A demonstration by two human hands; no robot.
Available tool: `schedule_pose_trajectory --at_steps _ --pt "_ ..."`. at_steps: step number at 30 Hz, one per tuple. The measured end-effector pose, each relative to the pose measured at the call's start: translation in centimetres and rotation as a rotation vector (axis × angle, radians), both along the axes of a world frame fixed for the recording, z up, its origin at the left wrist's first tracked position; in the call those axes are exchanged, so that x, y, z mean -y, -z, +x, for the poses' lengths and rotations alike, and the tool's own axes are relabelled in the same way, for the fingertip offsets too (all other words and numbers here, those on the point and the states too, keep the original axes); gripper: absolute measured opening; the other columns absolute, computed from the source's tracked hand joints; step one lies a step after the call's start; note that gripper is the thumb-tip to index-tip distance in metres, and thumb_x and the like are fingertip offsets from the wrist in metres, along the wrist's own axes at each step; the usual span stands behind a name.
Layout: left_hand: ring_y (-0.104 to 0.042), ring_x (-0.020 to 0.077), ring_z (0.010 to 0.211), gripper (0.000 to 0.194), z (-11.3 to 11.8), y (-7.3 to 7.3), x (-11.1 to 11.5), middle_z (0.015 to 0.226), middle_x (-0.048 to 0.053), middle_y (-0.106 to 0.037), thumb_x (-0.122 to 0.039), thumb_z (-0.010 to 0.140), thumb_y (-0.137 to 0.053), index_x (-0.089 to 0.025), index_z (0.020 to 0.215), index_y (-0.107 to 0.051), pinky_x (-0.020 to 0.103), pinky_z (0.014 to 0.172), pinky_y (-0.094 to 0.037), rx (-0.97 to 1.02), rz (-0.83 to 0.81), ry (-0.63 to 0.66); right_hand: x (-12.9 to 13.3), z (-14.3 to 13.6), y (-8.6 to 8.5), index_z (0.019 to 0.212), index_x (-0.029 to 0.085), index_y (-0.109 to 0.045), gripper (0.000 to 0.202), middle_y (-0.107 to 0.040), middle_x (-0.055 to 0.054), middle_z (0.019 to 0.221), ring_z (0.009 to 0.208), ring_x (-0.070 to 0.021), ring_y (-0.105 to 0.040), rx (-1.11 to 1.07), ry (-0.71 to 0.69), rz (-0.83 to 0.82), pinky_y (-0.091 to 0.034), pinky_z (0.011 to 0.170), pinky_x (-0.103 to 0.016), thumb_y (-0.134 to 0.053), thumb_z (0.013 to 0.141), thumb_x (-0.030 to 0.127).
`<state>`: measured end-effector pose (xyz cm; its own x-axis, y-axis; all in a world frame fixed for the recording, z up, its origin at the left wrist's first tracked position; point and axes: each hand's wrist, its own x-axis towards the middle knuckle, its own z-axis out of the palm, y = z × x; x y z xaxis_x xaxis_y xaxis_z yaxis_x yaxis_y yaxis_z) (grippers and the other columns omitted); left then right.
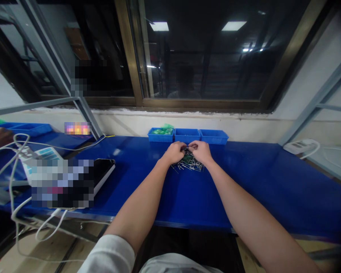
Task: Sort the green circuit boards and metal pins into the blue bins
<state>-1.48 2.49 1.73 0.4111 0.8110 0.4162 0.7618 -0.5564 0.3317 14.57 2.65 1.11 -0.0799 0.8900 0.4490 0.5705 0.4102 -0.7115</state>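
Note:
Both hands meet over a loose pile of thin metal pins (191, 163) on the blue table. My left hand (175, 151) is at the pile's left side, its fingers pinched together. Facing it from the right, my right hand (200, 151) is also closed in a pinch. The fingertips nearly touch, with something small and dark between them that I cannot make out. Some green material shows among the pins. Just behind the hands stand three blue bins: the left bin (160, 138) holds green plastic, the middle bin (187, 135) and the right bin (214, 137) sit beside it.
On the blue table (244, 189), a phone-like device (104, 168) lies at the left, with white cables and a power strip (27, 153) beyond. Another person's hand (0, 138) is at the far left. A white device (301, 146) lies far right; metal posts flank the window.

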Motion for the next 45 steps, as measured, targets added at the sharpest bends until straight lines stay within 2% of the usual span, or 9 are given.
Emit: schedule_pose_trajectory --at_steps 5,12,17,22,25,30,35,42,45 --pt "-0.061 0.0169 0.098 0.028 0.0 -0.5 0.3 0.105 0.005 -0.067 -0.025 0.087 -0.046 -0.018 0.107 -0.065 0.026 0.092 -0.043 0.113 0.000 -0.005 -0.6 0.2 0.1 0.082 0.017 -0.066 0.017 -0.069 -0.005 0.074 0.071 -0.0178 -0.064 -0.169 -0.001 -0.021 -0.049 0.070 -0.030 -0.056 0.070 0.024" --pt "-0.064 0.0166 0.080 0.021 -0.5 -0.5 0.2 0.086 0.003 -0.071 -0.018 0.083 -0.049 -0.018 0.089 -0.069 0.024 0.079 -0.045 0.189 0.022 -0.055 -1.1 0.4 0.8 0.076 0.016 -0.064 0.019 -0.066 -0.004 0.068 0.066 -0.0173 -0.061 -0.399 -0.171 -0.067 -0.048 0.068 -0.031 -0.062 0.066 0.033" --pt "-0.064 0.0168 0.080 0.020 -0.4 -0.8 0.5 0.082 0.002 -0.072 -0.017 0.081 -0.050 -0.018 0.084 -0.070 0.024 0.080 -0.045 0.201 -0.016 -0.083 -0.8 0.6 0.5 0.069 0.017 -0.066 0.022 -0.066 -0.003 0.065 0.058 -0.0145 -0.056 -0.479 -0.228 -0.121 -0.044 0.058 -0.027 -0.067 0.062 0.038" --pt "-0.065 0.0166 0.083 0.024 -0.3 -1.0 0.5 0.088 0.003 -0.072 -0.028 0.081 -0.054 -0.017 0.097 -0.068 0.024 0.080 -0.047 0.304 -0.066 -0.066 -0.9 1.2 0.3 0.063 0.017 -0.065 0.023 -0.065 -0.003 0.060 0.051 -0.0129 -0.051 -0.532 -0.147 -0.101 -0.040 0.052 -0.026 -0.064 0.063 0.039" --pt "-0.065 0.0167 0.084 0.029 -0.8 -0.7 0.0 0.088 0.004 -0.072 -0.028 0.082 -0.052 -0.017 0.104 -0.066 0.025 0.081 -0.047 0.371 -0.032 -0.168 -1.2 1.9 0.4 0.062 0.017 -0.065 0.023 -0.065 -0.003 0.058 0.052 -0.0136 -0.052 -0.510 -0.031 -0.045 -0.040 0.053 -0.026 -0.062 0.065 0.040" --pt "-0.065 0.0192 0.089 0.025 -1.7 -0.2 -0.9 0.091 0.006 -0.072 -0.021 0.080 -0.050 -0.017 0.097 -0.068 0.026 0.083 -0.047 0.313 -0.020 -0.312 -1.5 2.7 0.5 0.066 0.016 -0.067 0.024 -0.066 -0.003 0.060 0.059 -0.0166 -0.058 -0.411 0.134 0.028 -0.042 0.061 -0.027 -0.058 0.067 0.038" --pt "-0.064 0.0206 0.091 0.025 -1.9 -0.1 -1.2 0.093 0.006 -0.071 -0.022 0.079 -0.050 -0.020 0.096 -0.069 0.027 0.083 -0.047 0.239 -0.054 -0.364 -1.9 2.8 0.8 0.063 0.017 -0.066 0.028 -0.066 -0.003 0.059 0.060 -0.0172 -0.058 -0.349 0.170 0.017 -0.041 0.063 -0.028 -0.057 0.069 0.043" --pt "-0.063 0.0193 0.095 0.028 -1.4 -0.5 -0.7 0.100 0.005 -0.070 -0.022 0.079 -0.051 -0.020 0.101 -0.068 0.024 0.084 -0.045 0.143 -0.074 -0.308 -3.3 2.8 1.5 0.065 0.016 -0.065 0.042 -0.065 -0.004 0.058 0.063 -0.0173 -0.061 -0.560 0.126 -0.025 -0.043 0.062 -0.027 -0.052 0.071 0.056" --pt "-0.062 0.0205 0.096 0.026 -1.3 -1.0 -0.3 0.097 0.007 -0.070 -0.025 0.084 -0.046 -0.020 0.096 -0.068 0.025 0.083 -0.044 0.112 -0.083 -0.353 -3.5 3.4 1.5 0.058 0.017 -0.061 0.045 -0.060 -0.002 0.051 0.056 -0.0156 -0.058 -0.564 0.212 -0.021 -0.042 0.060 -0.026 -0.050 0.073 0.058"
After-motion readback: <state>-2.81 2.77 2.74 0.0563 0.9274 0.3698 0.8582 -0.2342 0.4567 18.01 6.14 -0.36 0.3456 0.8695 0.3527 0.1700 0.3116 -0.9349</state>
